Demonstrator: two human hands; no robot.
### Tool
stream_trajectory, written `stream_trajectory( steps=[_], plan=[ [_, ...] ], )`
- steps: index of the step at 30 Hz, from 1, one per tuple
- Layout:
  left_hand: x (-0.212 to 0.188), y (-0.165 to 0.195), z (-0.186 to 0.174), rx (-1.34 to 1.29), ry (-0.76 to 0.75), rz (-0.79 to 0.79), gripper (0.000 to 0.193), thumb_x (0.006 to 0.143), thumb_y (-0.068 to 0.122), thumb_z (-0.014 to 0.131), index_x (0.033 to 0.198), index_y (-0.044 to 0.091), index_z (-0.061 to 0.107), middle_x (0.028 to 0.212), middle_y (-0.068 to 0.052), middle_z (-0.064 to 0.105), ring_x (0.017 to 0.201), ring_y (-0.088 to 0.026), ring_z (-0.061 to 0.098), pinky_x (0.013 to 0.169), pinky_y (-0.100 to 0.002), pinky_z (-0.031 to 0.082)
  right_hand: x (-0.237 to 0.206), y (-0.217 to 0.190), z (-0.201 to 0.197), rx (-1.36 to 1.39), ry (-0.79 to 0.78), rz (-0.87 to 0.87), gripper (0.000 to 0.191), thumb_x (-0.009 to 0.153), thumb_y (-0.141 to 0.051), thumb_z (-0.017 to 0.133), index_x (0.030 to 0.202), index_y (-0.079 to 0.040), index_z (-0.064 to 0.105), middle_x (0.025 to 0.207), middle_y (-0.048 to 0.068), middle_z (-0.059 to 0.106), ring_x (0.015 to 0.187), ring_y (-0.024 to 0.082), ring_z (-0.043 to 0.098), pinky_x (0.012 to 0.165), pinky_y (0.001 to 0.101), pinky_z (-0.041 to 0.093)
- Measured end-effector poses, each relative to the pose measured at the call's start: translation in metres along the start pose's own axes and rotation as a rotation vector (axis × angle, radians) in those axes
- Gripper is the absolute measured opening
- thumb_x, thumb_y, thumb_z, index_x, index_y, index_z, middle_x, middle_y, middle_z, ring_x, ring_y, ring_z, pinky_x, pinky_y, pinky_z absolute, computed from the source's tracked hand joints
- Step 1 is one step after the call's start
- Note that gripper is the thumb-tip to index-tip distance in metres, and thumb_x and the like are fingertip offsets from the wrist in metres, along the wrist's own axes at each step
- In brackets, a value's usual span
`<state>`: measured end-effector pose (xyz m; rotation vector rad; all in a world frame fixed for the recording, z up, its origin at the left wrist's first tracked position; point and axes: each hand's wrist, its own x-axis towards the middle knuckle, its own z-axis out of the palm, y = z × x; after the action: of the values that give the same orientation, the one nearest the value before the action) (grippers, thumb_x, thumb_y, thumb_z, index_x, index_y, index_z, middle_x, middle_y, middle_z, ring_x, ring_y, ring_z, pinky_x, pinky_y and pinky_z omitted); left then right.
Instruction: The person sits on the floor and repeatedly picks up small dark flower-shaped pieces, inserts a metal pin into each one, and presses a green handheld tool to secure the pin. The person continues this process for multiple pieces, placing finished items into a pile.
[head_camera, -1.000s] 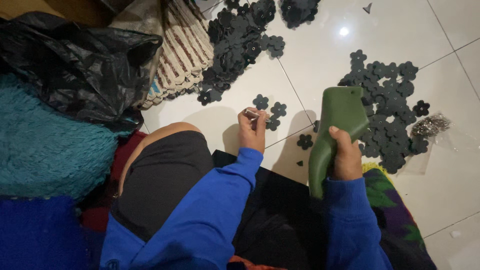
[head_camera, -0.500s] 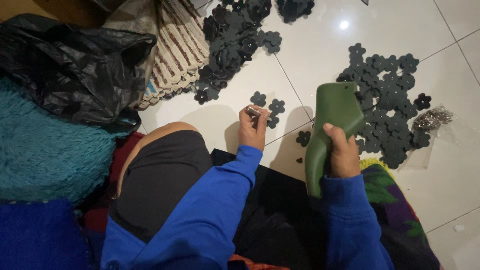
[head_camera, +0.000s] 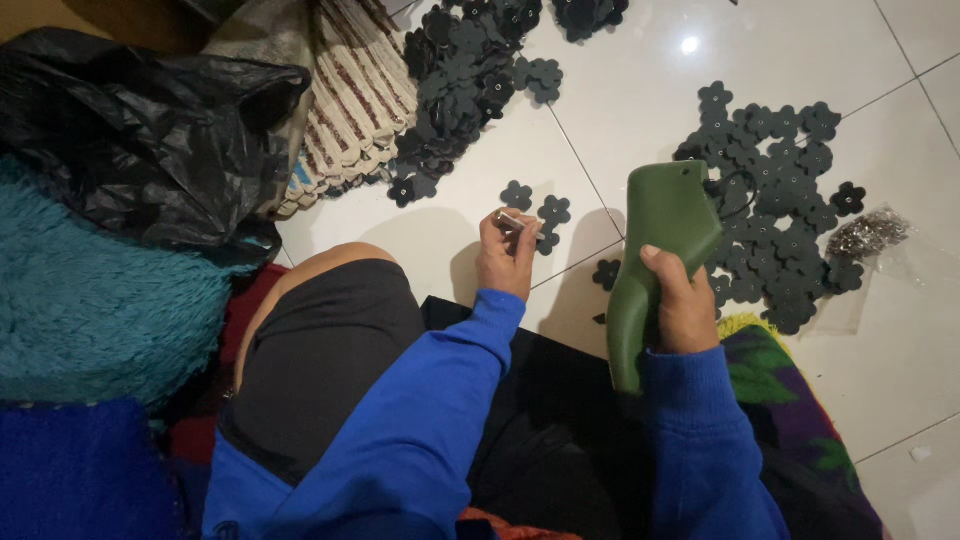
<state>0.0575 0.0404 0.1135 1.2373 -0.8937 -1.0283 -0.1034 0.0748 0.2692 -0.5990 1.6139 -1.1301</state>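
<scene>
My right hand (head_camera: 683, 305) grips a green plastic shoe last (head_camera: 655, 255), held upright over the white tiled floor (head_camera: 620, 90). My left hand (head_camera: 508, 255) pinches a small metal pin (head_camera: 512, 221) just above a dark flower-shaped cutout (head_camera: 548, 240) on the floor. Two more single flower cutouts (head_camera: 517, 194) lie just beyond the left fingers. Both arms wear blue sleeves.
A large pile of dark flower cutouts (head_camera: 775, 215) lies right of the last, another pile (head_camera: 465, 65) at the top centre. A clear bag of small metal pieces (head_camera: 865, 235) sits far right. A black plastic bag (head_camera: 140, 140), striped woven cloth (head_camera: 345, 100) and teal fuzzy fabric (head_camera: 90, 300) lie left.
The right hand with the green last has shifted slightly toward the body. The left hand stays at the same spot with the pin.
</scene>
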Motion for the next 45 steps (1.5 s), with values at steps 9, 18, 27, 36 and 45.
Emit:
stream_trajectory(
  steps=[9,18,27,36,45],
  plan=[
    [-0.001,-0.001,0.002,0.030,0.020,-0.008,0.033,0.099,0.015,0.071,0.126,0.003,0.055,0.101,-0.006,0.074,0.087,-0.010,0.070,0.075,-0.026,0.058,0.001,0.003,-0.001,0.019,0.013,0.002,0.050,0.085,-0.028,0.068,0.125,0.000,0.058,0.096,0.010,0.065,0.076,0.019,0.065,0.065,0.0316,0.053],
    [0.000,-0.008,0.005,0.054,-0.027,-0.001,0.031,0.099,0.016,0.073,0.123,0.004,0.058,0.103,-0.006,0.074,0.090,-0.011,0.071,0.079,-0.027,0.059,0.009,0.007,-0.004,-0.060,0.009,-0.029,0.051,0.086,-0.030,0.069,0.125,0.002,0.060,0.096,0.011,0.066,0.076,0.020,0.065,0.067,0.0319,0.053],
    [0.000,-0.001,0.007,0.375,-0.094,0.319,0.028,0.093,0.010,0.080,0.116,0.010,0.063,0.104,-0.012,0.072,0.084,-0.022,0.070,0.074,-0.032,0.058,-0.016,-0.006,0.014,-0.445,-0.007,-0.428,0.060,0.080,-0.022,0.076,0.134,0.000,0.060,0.110,0.011,0.072,0.096,0.021,0.070,0.085,0.0338,0.056],
    [0.004,-0.008,0.000,0.410,-0.109,0.439,0.026,0.092,0.015,0.080,0.113,0.013,0.065,0.107,-0.007,0.070,0.090,-0.028,0.073,0.074,-0.038,0.060,-0.049,-0.009,0.017,-0.449,-0.199,-0.986,0.067,0.086,-0.022,0.077,0.145,-0.001,0.054,0.137,0.021,0.062,0.114,0.031,0.068,0.102,0.0374,0.054],
    [0.006,-0.022,-0.001,0.555,-0.228,0.443,0.028,0.087,0.008,0.079,0.111,0.011,0.065,0.104,-0.010,0.068,0.097,-0.033,0.069,0.080,-0.041,0.057,-0.035,0.004,0.023,-0.936,-0.061,-0.638,0.092,0.073,-0.029,0.086,0.151,-0.001,0.046,0.124,0.024,0.062,0.113,0.037,0.063,0.096,0.0446,0.051]
  ],
)
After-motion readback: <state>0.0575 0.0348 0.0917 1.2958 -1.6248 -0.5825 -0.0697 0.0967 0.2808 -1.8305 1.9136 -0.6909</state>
